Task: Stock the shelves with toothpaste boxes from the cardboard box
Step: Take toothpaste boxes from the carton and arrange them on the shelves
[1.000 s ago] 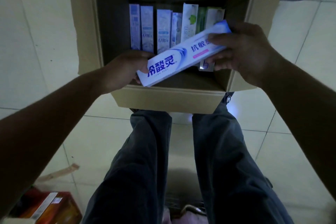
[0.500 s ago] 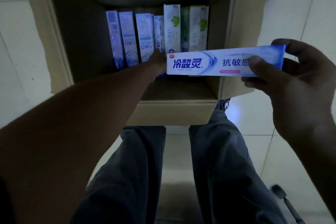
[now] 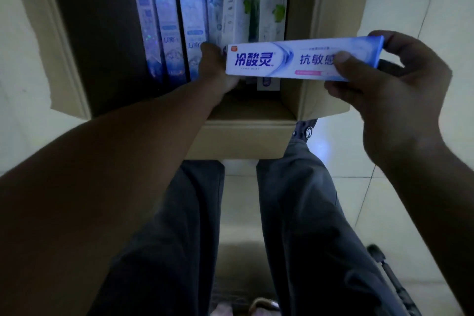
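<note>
Toothpaste box [image 3: 289, 59] lies crosswise above carton [image 3: 243, 138] right edge, right hand [image 3: 384, 90] pinching its right end; left hand [image 3: 214, 67] inside carton, grip hidden.

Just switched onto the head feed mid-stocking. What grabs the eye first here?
The white-and-blue toothpaste box stands out most, held level in the right hand over the right side of the cardboard box. Next comes the left hand, reaching down into the cardboard box beside the row of upright toothpaste boxes standing inside it. The held box hides the left hand's fingers.
</note>
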Tool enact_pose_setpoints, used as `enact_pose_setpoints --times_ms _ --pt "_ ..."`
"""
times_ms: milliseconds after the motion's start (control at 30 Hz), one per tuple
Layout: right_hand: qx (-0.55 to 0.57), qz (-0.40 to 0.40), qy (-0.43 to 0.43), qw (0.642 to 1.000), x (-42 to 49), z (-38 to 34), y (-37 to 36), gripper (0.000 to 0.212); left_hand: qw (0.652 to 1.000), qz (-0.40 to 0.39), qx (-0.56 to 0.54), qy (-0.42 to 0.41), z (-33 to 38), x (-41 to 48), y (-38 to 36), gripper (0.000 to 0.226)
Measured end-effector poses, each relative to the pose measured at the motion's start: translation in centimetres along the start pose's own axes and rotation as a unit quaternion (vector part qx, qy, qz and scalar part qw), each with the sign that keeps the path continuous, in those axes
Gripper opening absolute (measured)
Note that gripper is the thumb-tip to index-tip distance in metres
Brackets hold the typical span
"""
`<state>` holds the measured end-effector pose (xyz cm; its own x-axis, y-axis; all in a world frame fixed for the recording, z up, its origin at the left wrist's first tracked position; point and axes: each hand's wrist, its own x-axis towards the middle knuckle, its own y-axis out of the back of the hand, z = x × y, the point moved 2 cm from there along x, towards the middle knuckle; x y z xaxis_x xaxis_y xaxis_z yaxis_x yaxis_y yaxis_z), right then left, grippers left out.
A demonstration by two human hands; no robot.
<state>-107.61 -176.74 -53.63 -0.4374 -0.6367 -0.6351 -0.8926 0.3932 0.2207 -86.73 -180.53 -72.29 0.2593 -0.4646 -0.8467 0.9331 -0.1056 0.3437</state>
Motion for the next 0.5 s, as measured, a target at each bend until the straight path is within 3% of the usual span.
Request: enact_pose_setpoints --times_ms 100,233,500 --pt "-0.015 -0.009 0.014 1.000 -1.6 -2.1 -0.8 0.041 0.990 0.039 0.106 -0.090 0.7 -3.3 4.9 0.029" --pt "-0.019 -0.022 0.040 0.999 -4.5 -5.9 -2.0 0.045 0.964 0.050 0.179 -0.191 0.7 -8.8 13.4 0.035" --pt "0.013 -0.081 0.106 0.991 -14.5 -19.6 -5.4 0.027 0.955 0.050 -0.014 -0.294 6.8 -24.0 30.5 0.031"
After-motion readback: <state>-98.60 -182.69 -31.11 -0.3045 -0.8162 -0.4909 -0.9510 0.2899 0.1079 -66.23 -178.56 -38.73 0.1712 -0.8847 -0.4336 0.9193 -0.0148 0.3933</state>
